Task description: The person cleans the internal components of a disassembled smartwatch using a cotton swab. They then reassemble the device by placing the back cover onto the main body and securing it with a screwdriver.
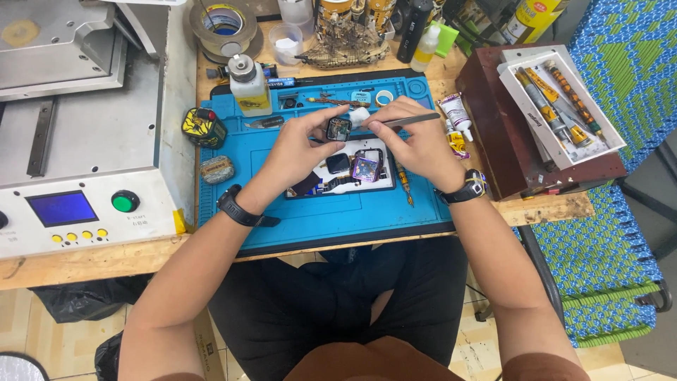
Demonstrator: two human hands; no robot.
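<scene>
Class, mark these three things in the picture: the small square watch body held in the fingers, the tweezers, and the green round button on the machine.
watch body (339, 128), head view, on its dark face.
tweezers (412, 120), head view, mid-shaft.
green button (125, 202), head view, on its cap.

small square casing (339, 129): edges covered by left hand (296, 144) fingers, inner detail too small to tell. tweezers (412, 120): rear part hidden in right hand (419, 144). parts on white card (352, 169): too small to identify. grey machine (77, 113): cut off at left and top edges. bottles (352, 14) at bench (106, 257) back: tops cut off.
</scene>
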